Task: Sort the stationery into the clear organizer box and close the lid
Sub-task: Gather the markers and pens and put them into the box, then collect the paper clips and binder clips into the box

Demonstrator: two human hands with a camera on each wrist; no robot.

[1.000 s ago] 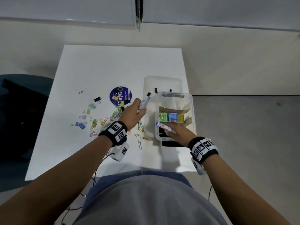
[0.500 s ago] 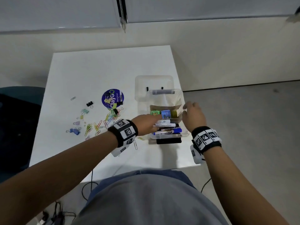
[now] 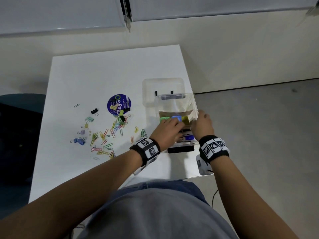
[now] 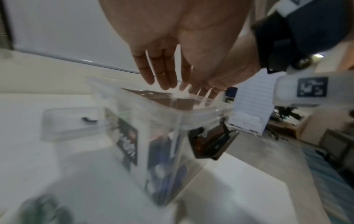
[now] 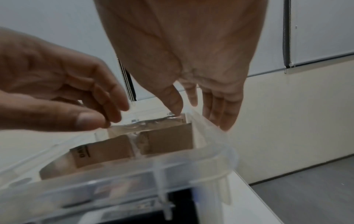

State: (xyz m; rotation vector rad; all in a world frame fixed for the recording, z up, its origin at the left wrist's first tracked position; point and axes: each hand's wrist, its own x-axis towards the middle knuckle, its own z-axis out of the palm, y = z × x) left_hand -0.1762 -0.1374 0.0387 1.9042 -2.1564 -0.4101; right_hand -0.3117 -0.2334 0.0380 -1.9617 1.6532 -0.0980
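Left hand (image 3: 168, 129) is down over the near end of the clear plastic organizer box (image 3: 193, 107), fingers (image 4: 162, 71) straight and close together, nothing gripped between them that shows; the tips reach in over the rim. Right hand (image 3: 202, 124) sits at the box's right wall, fingers (image 5: 224, 109) long and relaxed on the outside of that wall, thumb at the rim, and I can't tell whether it truly presses the plastic or only brushes it. Inside the box: brown cardboard dividers (image 5: 116, 149) standing upright, and beside the left fingertips a row of small blocks, green, blue and yellow (image 3: 174, 119). Under the hands, in the near compartment, lie blue-and-white markers (image 3: 185, 138), half hidden by the left wrist. A black latch (image 3: 180, 150) hangs open at the box's near end. Moving outward, the clear lid (image 3: 163, 87) lies flat on the white table (image 3: 103, 75) just behind the box, off and apart from its rim. To the left, a scatter of coloured paper clips (image 3: 107, 135) and small binder clips (image 3: 80, 140) is spread on the tabletop, some resting on a round purple sticker (image 3: 119, 104). Both wrists wear black bands with square coded markers (image 3: 214, 145).
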